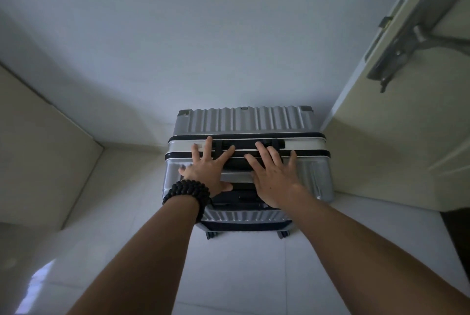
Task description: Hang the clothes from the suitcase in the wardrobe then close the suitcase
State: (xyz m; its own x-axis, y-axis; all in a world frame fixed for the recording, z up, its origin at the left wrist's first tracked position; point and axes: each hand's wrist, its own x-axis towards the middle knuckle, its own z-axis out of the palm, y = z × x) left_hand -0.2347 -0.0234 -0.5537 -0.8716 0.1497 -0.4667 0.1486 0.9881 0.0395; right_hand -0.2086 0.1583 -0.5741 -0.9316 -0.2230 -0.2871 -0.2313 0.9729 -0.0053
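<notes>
— On top of the closed suitcase (254, 121), what are the hands doing?

— Both lie flat with fingers spread, gripping nothing. The left hand (206, 167), a black bead bracelet (188, 194) on its wrist, rests on the near shell with its fingertips reaching the pale frame band. The right hand (273, 174) lies just beside it, fingers over the dark carry handle (249, 143) set in that band.

— What surrounds the case?

— It stands on the white tiled floor (229, 276), its far side against the pale wall (203, 35). A cream door (407, 136) with a grey metal lever handle (417, 32) stands just beside the case's right edge, close enough to hem it in. A beige panel (38, 149) runs along the floor's left edge, well apart from the case.

— And the suitcase itself?

— Silver-grey, hard-shelled and ribbed, with black seams either side of the frame band and the two halves shut together. A dark recess shows on the near face under the palms, and two wheels (283, 233) peek out at the near bottom edge, resting on the tiles.
</notes>
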